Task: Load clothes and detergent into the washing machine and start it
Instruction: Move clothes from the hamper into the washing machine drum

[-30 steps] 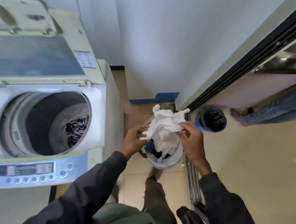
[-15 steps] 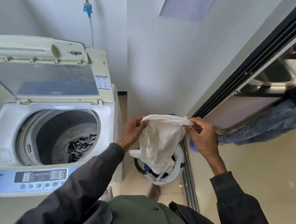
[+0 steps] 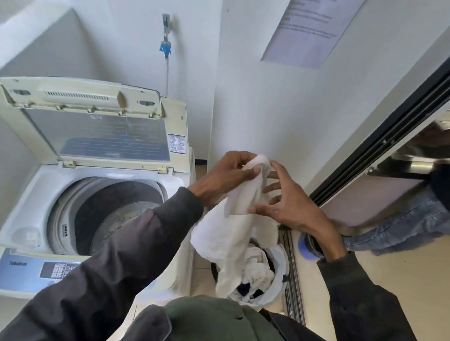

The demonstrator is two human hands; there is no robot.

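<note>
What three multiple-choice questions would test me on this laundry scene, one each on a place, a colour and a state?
1. Where is the laundry basket? A on a shelf; B on the floor beside the washing machine; C on a chair.
2. What colour is the garment the left hand grips? A white; B red; C yellow.
3. The machine's lid is: A shut; B raised open; C missing.
Answers: 1 B, it stands on the floor at the machine's side. 2 A, plainly white cloth. 3 B, the lid stands upright behind the drum.
</note>
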